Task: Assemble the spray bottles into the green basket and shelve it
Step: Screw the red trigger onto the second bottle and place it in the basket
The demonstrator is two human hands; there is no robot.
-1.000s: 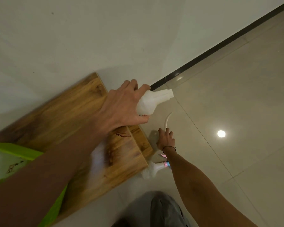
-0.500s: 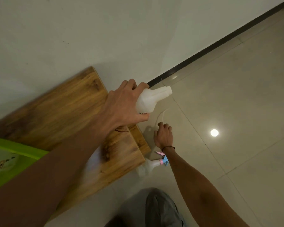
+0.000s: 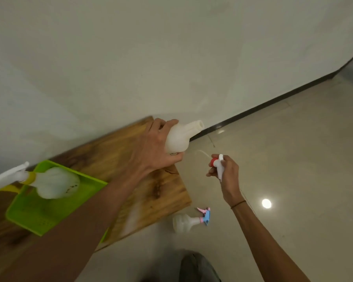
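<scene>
My left hand [image 3: 154, 148] grips a white, headless spray bottle [image 3: 180, 138], its open neck pointing up and right above the wooden board's corner. To its right, my right hand [image 3: 227, 173] holds a white spray head [image 3: 219, 166] with a red collar and a thin dip tube curving left. The head and the bottle are apart. A green basket [image 3: 18, 216] rests on the board at the left, holding one bottle with a yellow and white head [image 3: 55, 183]. Another bottle with a pink and blue head [image 3: 189, 219] lies on the floor.
The wooden board [image 3: 114, 159] lies against a pale wall [image 3: 151, 58]. Glossy floor tiles [image 3: 293, 159] spread to the right, with a dark skirting line along the wall. My knee [image 3: 198, 267] shows at the bottom edge.
My right hand has risen off the floor with the spray head and its tube. The view swung, bringing the green basket and its bottle into sight. My left hand still holds the bottle.
</scene>
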